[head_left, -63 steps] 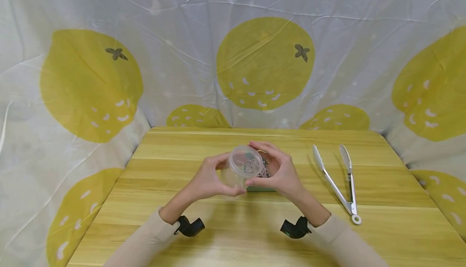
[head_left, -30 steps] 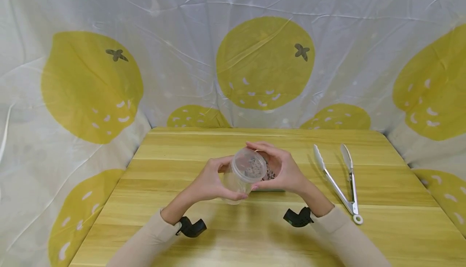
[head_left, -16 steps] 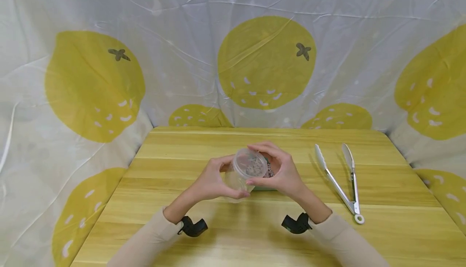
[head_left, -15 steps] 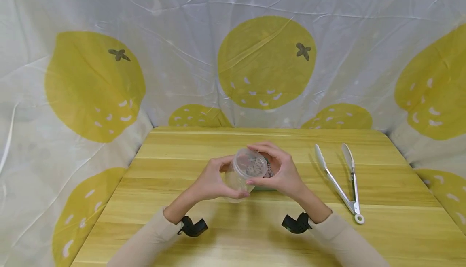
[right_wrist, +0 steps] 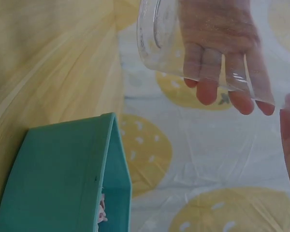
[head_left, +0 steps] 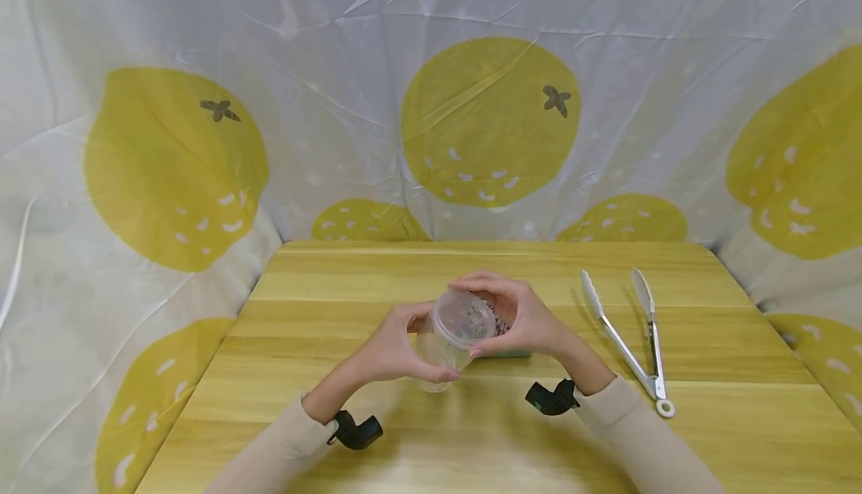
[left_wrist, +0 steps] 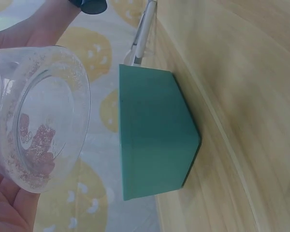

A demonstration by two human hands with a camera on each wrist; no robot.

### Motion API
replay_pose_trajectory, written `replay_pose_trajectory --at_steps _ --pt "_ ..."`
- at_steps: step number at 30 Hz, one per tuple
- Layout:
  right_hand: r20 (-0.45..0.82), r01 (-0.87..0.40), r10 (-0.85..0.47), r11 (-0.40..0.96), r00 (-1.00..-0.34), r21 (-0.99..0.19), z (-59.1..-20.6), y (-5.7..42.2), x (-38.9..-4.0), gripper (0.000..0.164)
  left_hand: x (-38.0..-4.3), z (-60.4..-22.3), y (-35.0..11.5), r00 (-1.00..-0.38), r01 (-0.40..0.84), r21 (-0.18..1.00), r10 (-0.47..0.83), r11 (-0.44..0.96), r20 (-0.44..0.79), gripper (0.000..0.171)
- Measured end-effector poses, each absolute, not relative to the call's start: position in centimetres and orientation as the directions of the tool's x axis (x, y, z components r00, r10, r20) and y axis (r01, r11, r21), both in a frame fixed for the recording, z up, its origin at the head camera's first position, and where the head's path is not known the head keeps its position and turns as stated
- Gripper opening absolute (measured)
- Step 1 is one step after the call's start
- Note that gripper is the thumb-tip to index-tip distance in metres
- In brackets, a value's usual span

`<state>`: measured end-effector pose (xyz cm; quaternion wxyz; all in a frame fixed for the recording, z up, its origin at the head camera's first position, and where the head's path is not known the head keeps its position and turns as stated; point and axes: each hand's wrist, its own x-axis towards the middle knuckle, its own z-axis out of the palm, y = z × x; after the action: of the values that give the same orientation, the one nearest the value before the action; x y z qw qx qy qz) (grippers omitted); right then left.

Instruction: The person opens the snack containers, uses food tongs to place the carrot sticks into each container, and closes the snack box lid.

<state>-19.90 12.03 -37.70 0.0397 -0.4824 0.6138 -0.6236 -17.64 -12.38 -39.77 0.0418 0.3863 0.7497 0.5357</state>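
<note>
Both hands hold a clear plastic jar [head_left: 438, 344], tilted above the table. My left hand [head_left: 387, 346] grips its body, thumb on the near side. Curled around the jar's upper round end is my right hand [head_left: 532, 323]. In the left wrist view the jar's round base [left_wrist: 48, 116] shows whitish residue; I see no large contents. Behind the hands stands a green box [left_wrist: 154, 130], mostly hidden in the head view. Pale pinkish shreds [right_wrist: 102, 210] lie in it, seen in the right wrist view.
Metal tongs [head_left: 629, 344] with spread arms lie on the wooden table [head_left: 727, 419] to the right. A lemon-print cloth [head_left: 337, 105] hangs behind and at the sides. Black wrist cameras [head_left: 355, 430] sit on both forearms.
Both hands and the jar appear slightly lower in the head view. My right thumb has shifted slightly right along the jar's upper end. The tongs stay put.
</note>
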Motion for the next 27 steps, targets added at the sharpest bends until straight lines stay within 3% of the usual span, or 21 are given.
replay_pose_trajectory --at_steps 6,18,22,27 --pt "0.605 -0.579 -0.578 -0.261 -0.547 -0.773 -38.3 11.7 -19.3 0.086 -17.7 -40.0 -12.6 -0.701 0.548 0.827 0.608 0.125 0.373 0.072" --pt "0.62 -0.566 -0.332 -0.253 -0.711 -0.785 -39.7 9.5 -16.7 0.077 -18.1 -40.4 -12.8 -0.722 0.573 0.803 0.566 0.167 0.397 0.079" --pt "0.623 -0.573 -0.35 -0.245 -0.699 -0.782 -39.5 9.5 -16.8 0.074 -18.0 -40.4 -12.9 -0.723 0.573 0.8 0.569 0.177 0.392 0.078" --pt "0.615 -0.58 -0.469 -0.237 -0.634 -0.779 -39.0 10.4 -17.5 0.077 -18.0 -40.3 -12.8 -0.708 0.578 0.8 0.587 0.162 0.393 0.077"
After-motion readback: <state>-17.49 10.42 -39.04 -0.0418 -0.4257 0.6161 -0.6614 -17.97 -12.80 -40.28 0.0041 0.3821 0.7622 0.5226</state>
